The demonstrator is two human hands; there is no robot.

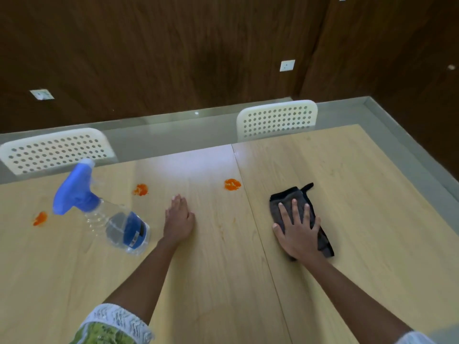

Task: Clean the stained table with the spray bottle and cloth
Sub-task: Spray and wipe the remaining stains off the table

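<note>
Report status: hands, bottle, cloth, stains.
Left hand flat on table, holding nothing. Right hand pressing grey cloth flat. Spray bottle untouched; three orange stains unwiped. Nothing in the way.

My right hand (296, 230) covers the middle of the cloth (280, 207), so its folds underneath cannot be read. Spray bottle (99, 207): blue label too blurred to read, liquid level unclear. Both my sleeves (116, 324) are cut off by the bottom edge; the chairs (277, 120) show backrests only, the rest hidden behind the table (223, 281).
</note>
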